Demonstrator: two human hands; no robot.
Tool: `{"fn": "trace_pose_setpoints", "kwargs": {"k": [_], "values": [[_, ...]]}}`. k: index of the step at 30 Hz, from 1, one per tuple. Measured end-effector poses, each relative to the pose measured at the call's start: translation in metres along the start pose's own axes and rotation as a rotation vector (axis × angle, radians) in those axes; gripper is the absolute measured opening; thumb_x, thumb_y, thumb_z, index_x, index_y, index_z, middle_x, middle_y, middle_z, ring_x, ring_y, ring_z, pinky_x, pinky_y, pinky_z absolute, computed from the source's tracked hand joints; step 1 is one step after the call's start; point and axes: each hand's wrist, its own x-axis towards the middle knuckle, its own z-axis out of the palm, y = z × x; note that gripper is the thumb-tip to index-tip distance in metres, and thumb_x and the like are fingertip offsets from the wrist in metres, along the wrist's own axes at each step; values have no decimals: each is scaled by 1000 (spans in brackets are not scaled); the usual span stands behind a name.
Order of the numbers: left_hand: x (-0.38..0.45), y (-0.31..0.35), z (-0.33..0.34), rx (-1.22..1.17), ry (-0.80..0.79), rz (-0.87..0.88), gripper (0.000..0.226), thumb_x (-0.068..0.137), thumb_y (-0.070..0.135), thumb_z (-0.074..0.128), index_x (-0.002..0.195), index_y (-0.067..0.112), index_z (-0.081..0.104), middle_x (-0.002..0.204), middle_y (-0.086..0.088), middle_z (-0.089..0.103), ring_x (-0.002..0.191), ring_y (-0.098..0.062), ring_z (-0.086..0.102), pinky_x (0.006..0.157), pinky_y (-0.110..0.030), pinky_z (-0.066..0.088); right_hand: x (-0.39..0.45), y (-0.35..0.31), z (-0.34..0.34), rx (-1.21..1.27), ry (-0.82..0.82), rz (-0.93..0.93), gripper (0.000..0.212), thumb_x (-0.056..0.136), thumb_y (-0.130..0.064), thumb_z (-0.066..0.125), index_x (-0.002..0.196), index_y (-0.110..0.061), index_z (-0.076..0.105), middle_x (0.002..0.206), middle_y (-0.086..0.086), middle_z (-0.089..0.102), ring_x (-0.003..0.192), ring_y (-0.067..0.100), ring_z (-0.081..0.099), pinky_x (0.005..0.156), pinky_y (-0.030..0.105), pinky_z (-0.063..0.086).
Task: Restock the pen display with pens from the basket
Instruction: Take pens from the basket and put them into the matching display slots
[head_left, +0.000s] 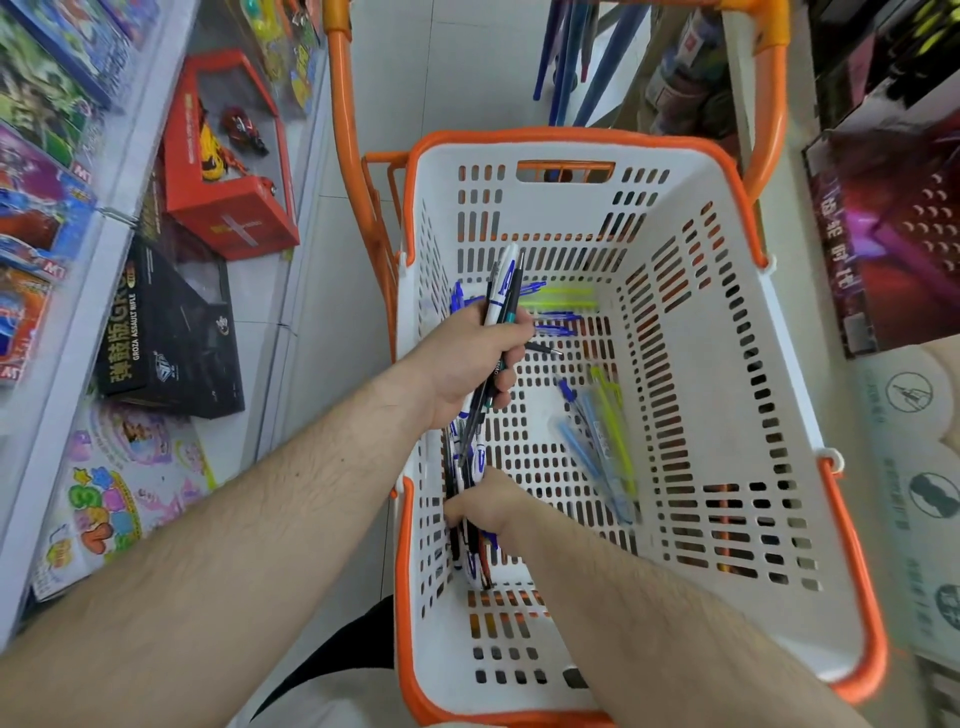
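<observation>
A white basket (727, 332) with an orange rim stands in front of me. My left hand (467, 358) grips a bunch of pens (506, 280), white, black and teal, upright over the basket's left side. Down at the basket's left wall, my right hand (488, 506) curls round more black and white-blue pens (470, 551) lying there. Loose blue and yellow-green pens (605, 441) lie on the basket floor in the middle. More blue and yellow pens (558, 306) lie at the far end. No pen display is in sight.
The basket sits in an orange trolley frame (345, 130) in a narrow aisle. Shelves on the left hold toy boxes: a red one (228, 156), a black rifle box (171, 332). Dark boxes (893, 218) stand at the right. Pale floor tiles (467, 62) lie ahead.
</observation>
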Motion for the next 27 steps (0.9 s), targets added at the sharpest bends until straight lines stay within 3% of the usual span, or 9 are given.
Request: {"fn": "trace_pose_setpoints", "kwargs": {"k": [3, 7, 9, 11, 16, 20, 25, 27], "values": [[0, 0, 1, -35, 31, -7, 3, 100, 20, 54, 99, 19, 51, 62, 2, 47, 49, -13, 43, 49, -28, 47, 4, 4, 3, 15, -47, 30, 56, 54, -4, 72, 109, -4, 63, 104, 16, 71, 93, 32, 70, 80, 48, 61], [1, -2, 2, -71, 64, -17, 17, 100, 24, 54, 110, 10, 53, 64, -2, 49, 52, -17, 53, 60, -38, 57, -10, 5, 2, 17, -65, 44, 42, 66, -1, 73, 106, -7, 61, 108, 15, 68, 99, 31, 68, 86, 45, 60], [0, -3, 2, -68, 74, -24, 24, 101, 25, 53, 117, 7, 53, 66, -2, 50, 52, -18, 57, 62, -39, 58, -13, 7, 5, 26, -58, 31, 54, 65, -2, 72, 117, -4, 58, 112, 15, 66, 101, 31, 67, 86, 44, 60], [0, -5, 3, -52, 90, -24, 29, 101, 26, 52, 121, 5, 53, 66, -1, 50, 48, -15, 52, 54, -34, 55, -14, 7, 9, 31, -40, 11, 69, 62, -3, 71, 129, -2, 53, 113, 15, 65, 100, 30, 66, 84, 41, 60], [2, -7, -1, 2, 98, -9, 19, 101, 27, 52, 115, 13, 53, 60, 4, 35, 46, -11, 31, 44, -26, 37, -16, 12, 9, 31, 2, -47, 33, 77, 3, 70, 108, -6, 62, 103, 12, 69, 87, 22, 67, 76, 31, 60], [-3, -8, -1, -11, 83, -22, 13, 100, 29, 55, 101, 19, 47, 60, 4, 29, 47, -12, 25, 42, -24, 33, -21, 9, 5, 73, 41, -58, 35, 78, 2, 65, 112, -3, 61, 104, 14, 70, 85, 24, 69, 75, 34, 61], [-9, -6, -4, -71, 115, 22, 17, 96, 31, 61, 87, 20, 52, 65, 1, 34, 50, -12, 27, 46, -25, 29, -57, -12, -33, 361, 106, -156, 21, 87, 2, 53, 108, -2, 51, 81, 16, 63, 69, 26, 66, 73, 43, 58], [-12, -9, -2, -54, 160, 19, 25, 90, 38, 67, 94, 16, 56, 70, -1, 39, 49, -11, 30, 50, -26, 40, -80, -22, -47, 488, 94, -255, 15, 90, 2, 51, 103, -5, 50, 78, 16, 57, 61, 27, 62, 62, 40, 55]]}}
